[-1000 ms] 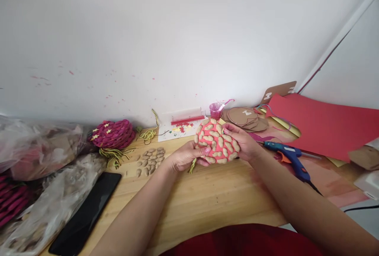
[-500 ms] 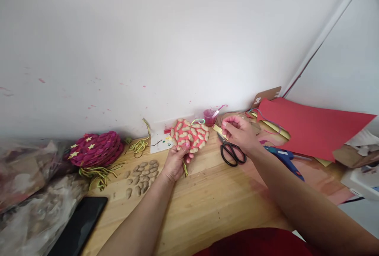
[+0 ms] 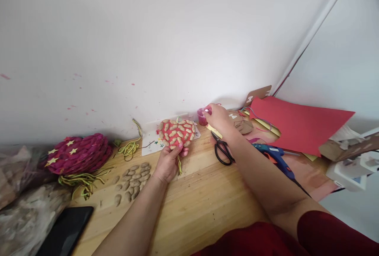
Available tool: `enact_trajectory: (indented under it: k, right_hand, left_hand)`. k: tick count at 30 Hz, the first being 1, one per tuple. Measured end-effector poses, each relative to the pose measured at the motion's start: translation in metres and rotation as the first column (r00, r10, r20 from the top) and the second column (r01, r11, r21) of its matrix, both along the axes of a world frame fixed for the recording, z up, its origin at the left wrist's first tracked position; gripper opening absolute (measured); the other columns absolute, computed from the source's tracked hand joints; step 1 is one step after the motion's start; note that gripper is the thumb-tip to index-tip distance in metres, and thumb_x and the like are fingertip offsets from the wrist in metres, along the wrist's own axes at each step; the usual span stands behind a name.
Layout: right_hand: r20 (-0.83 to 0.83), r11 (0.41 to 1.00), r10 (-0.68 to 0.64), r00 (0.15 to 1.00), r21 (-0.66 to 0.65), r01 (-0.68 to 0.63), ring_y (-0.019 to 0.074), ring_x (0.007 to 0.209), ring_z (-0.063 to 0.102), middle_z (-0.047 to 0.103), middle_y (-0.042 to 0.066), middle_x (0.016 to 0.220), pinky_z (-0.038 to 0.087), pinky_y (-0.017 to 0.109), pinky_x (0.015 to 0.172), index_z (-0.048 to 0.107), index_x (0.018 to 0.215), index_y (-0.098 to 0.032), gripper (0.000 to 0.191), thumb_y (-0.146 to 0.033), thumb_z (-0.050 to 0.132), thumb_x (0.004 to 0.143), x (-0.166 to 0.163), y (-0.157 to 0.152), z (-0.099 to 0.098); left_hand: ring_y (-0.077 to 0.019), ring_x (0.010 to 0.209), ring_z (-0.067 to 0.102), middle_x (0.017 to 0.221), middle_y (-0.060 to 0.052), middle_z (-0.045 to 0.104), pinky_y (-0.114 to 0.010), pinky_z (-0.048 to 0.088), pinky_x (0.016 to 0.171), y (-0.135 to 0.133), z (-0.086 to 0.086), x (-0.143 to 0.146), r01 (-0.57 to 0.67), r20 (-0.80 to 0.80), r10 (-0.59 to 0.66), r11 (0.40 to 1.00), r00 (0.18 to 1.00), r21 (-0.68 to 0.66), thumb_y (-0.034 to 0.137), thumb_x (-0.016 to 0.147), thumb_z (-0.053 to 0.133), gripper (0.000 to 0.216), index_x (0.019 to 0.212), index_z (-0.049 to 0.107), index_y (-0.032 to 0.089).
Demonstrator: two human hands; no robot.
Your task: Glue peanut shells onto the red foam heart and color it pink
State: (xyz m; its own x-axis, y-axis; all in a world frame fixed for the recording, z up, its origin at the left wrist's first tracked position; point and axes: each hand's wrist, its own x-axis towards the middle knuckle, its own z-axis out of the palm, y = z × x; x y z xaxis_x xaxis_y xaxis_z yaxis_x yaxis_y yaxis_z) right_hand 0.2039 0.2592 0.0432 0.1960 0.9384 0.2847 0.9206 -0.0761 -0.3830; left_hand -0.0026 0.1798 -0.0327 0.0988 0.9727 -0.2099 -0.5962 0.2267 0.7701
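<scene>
My left hand [image 3: 167, 163] grips the lower tip of a red heart-shaped piece [image 3: 176, 133] studded with peanut shells and holds it upright above the wooden table [image 3: 207, 200]; a yellow-green string hangs from it. My right hand [image 3: 218, 120] reaches toward the wall, fingers pinched at the rim of a small pink cup [image 3: 202, 116]. What the fingers hold, if anything, is too small to make out. Black scissors [image 3: 222, 151] lie just below that hand.
Loose peanut shells [image 3: 132, 181] lie left of my left arm. A magenta woven piece with yellow stars [image 3: 77, 154], yellow-green cords [image 3: 128, 148], plastic bags [image 3: 23, 208] and a black phone [image 3: 63, 232] fill the left. A blue glue gun [image 3: 274, 156], red paper [image 3: 299, 126] and brown cardboard cutouts [image 3: 241, 122] lie right.
My right hand let go of the heart piece and moved up and right to the pink cup. My left hand alone now holds the heart, lifted toward the wall. The scissors came into view.
</scene>
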Motion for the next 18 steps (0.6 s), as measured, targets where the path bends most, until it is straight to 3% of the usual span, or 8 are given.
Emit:
enact_trajectory:
  k: [7,13,18]
  right_hand:
    - [0.046,0.999,0.026,0.999,0.033,-0.028,0.0321,0.114,0.063,0.077,0.012,0.112,0.042,0.044,0.092,0.073,0.105,-0.021,0.026,-0.037,0.053,0.098,-0.006,-0.004,-0.007]
    - [0.046,0.996,0.071,0.996,0.047,-0.073,0.031,0.11,0.063,0.077,0.011,0.109,0.042,0.043,0.09,0.073,0.101,-0.021,0.027,-0.038,0.052,0.1,-0.013,-0.005,-0.008]
    - [0.039,0.994,0.076,0.996,0.077,-0.079,0.0327,0.109,0.062,0.077,0.012,0.108,0.041,0.045,0.09,0.074,0.102,-0.021,0.029,-0.04,0.052,0.1,-0.013,-0.003,-0.011]
  left_hand:
    - [-0.0132,0.061,0.068,0.071,-0.004,0.073,-0.019,0.059,0.056,0.0,-0.001,-0.001,-0.001,-0.029,0.001,1.0,1.0,0.011,0.027,0.043,0.102,0.046,0.075,0.074,0.011]
    - [-0.0141,0.062,0.069,0.071,-0.004,0.073,-0.02,0.06,0.056,0.0,-0.003,-0.001,-0.037,-0.044,0.037,0.999,0.998,0.013,0.028,0.038,0.103,0.05,0.074,0.073,0.01]
    - [-0.012,0.06,0.067,0.073,-0.003,0.073,-0.019,0.057,0.055,0.0,-0.002,0.0,-0.036,-0.06,0.038,0.999,0.997,0.022,0.028,0.046,0.101,0.046,0.078,0.072,0.012]
